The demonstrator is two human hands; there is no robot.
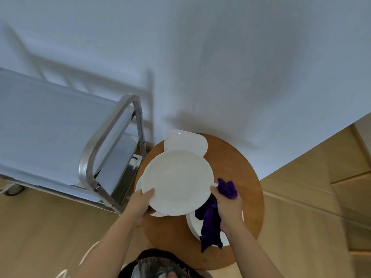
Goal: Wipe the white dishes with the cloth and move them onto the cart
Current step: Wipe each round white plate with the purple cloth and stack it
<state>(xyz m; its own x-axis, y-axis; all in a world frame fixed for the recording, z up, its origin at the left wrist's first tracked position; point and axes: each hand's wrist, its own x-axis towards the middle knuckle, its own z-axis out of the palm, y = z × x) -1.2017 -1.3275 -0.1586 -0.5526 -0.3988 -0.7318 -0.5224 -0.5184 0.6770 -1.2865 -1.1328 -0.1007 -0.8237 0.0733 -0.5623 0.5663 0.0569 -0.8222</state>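
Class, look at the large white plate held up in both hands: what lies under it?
Under the large plate, another white dish's rim peeks out near the left hand, above the round wooden table. How many dishes it hides cannot be seen.

White wall [220, 57], light wood floor [301, 217], round wooden table [249, 177]

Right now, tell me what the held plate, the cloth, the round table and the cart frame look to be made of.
Held plate: likely glazed ceramic; smooth, glossy white, though melamine can't be excluded.
Cloth: soft purple fabric, perhaps microfibre; it drapes in limp folds.
Round table: wood or wood veneer, matte brown.
Cart frame: metal tubing, probably stainless steel; silvery brushed sheen.
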